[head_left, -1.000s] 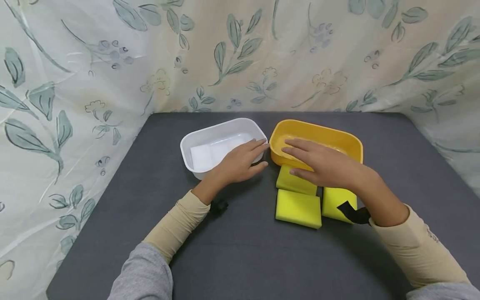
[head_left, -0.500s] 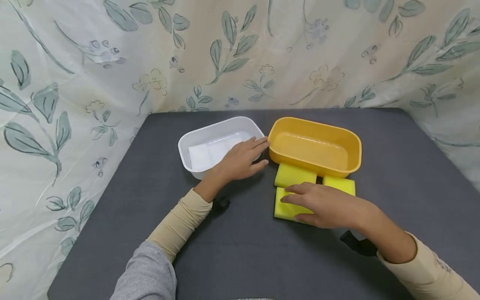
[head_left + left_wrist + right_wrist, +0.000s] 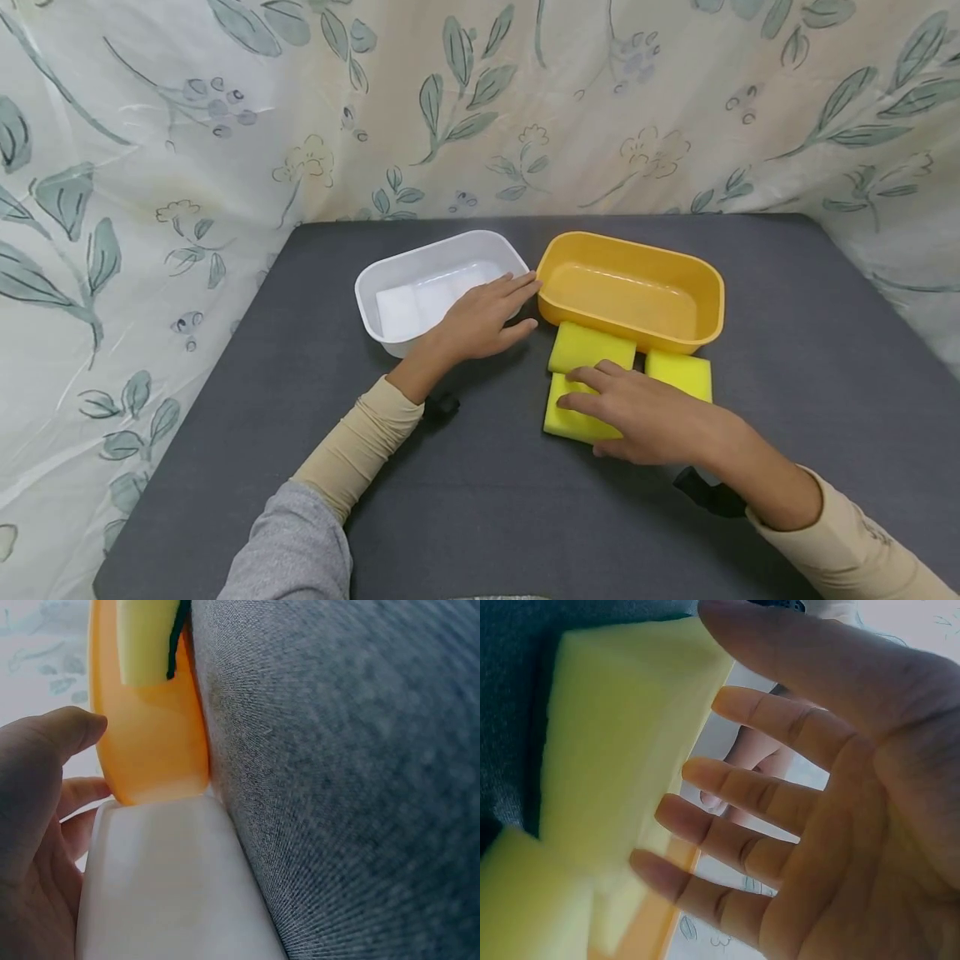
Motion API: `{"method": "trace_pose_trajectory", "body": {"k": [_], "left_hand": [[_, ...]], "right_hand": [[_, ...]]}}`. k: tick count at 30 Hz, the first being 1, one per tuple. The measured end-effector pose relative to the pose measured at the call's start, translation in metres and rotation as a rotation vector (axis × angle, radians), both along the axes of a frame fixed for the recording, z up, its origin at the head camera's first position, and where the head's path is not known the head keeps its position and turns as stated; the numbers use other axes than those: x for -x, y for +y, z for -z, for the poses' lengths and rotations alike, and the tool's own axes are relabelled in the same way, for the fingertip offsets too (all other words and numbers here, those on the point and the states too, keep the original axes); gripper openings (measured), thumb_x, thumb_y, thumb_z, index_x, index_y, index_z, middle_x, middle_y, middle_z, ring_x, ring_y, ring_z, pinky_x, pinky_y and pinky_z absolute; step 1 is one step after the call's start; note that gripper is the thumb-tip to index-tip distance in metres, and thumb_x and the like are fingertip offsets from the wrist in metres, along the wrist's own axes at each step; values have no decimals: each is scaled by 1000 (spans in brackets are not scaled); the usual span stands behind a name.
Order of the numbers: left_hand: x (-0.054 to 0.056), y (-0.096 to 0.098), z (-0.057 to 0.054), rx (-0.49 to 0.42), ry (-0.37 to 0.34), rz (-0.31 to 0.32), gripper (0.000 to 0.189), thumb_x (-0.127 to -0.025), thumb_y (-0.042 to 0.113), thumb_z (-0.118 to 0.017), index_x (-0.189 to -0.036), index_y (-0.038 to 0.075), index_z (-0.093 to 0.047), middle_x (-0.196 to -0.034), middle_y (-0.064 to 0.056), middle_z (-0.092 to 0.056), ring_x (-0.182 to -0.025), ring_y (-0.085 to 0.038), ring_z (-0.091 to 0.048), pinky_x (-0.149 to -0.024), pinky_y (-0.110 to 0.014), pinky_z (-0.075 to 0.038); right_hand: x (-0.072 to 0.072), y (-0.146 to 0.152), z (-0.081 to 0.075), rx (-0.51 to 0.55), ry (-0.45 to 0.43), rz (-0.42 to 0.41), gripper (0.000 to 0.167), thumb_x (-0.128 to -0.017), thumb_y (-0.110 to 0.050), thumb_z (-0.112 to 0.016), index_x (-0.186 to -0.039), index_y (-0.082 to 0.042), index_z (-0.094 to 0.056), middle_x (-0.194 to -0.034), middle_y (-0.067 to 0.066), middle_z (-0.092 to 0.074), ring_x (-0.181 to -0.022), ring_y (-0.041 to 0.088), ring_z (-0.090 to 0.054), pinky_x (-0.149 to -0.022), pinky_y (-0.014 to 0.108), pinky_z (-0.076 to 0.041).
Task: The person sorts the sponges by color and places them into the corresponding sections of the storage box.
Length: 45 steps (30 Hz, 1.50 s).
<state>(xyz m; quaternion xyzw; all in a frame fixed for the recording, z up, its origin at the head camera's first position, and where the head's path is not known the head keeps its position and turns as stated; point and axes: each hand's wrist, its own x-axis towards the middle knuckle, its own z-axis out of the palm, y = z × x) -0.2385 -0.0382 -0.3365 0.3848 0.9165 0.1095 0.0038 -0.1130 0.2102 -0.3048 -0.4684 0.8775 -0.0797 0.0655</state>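
My left hand [image 3: 483,321] lies with extended fingers over the near right corner of a white tub [image 3: 420,265]. Its fingertips reach the side of a yellow-orange tub [image 3: 630,292]. Below that tub sit three yellow sponges: a back one [image 3: 588,346], a front-left one [image 3: 562,412] and a right one [image 3: 678,377]. Over the front-left sponge hovers my right hand [image 3: 645,417], covering part of it, with fingers spread and slightly bent. The right wrist view shows those fingertips close along the sponge's [image 3: 622,727] face, thumb at its upper end.
A white block-like piece [image 3: 397,312] lies inside the white tub. Both tubs stand near the far edge of the dark grey table [image 3: 465,500]. Behind it hangs a leaf-patterned curtain [image 3: 480,100]. Each wrist wears a black strap [image 3: 708,493].
My right hand has drawn back from over the yellow-orange tub to above the front-left sponge, its fingers bending slightly more. My left hand keeps its place at the white tub.
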Motion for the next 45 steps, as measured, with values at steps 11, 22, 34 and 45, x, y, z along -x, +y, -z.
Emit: {"method": "trace_pose_trajectory", "body": {"k": [11,22,34,45], "left_hand": [[2,0,0,-7,21,4,64,-104,42,-51,-158,13,-32,-162,-4,-30,-147,-27,-30,-118,-39,-24],[2,-2,0,-8,37,16,64,-104,40,-52,-158,11,-32,-162,-5,-30,-146,-25,-31,-118,-37,-25],[2,-2,4,-13,39,24,64,-104,39,-53,-158,9,-33,-162,-6,-30,-147,-28,-30,-118,-36,-22],[1,-1,4,-1,34,19,65,-104,39,-53,-158,10,-32,-162,-7,-30,-147,-27,-30,-118,-37,-22]], "right_hand": [[-5,-3,-3,-1,-152,5,73,-77,-41,-88,-138,-13,-57,-139,8,-48,-118,22,-48,-95,41,-49],[-13,-12,-5,-122,-155,-3,96,-69,-28,-94,-150,-7,-46,-151,9,-40,-126,28,-42,-100,45,-45],[-19,-17,-4,-130,-303,28,93,-79,-27,-87,-155,-7,-37,-161,11,-30,-140,35,-38,-105,49,-42],[-13,-12,-5,-22,-230,-48,72,-75,-33,-85,-136,-12,-54,-125,-3,-50,-108,13,-48,-92,33,-47]]}}
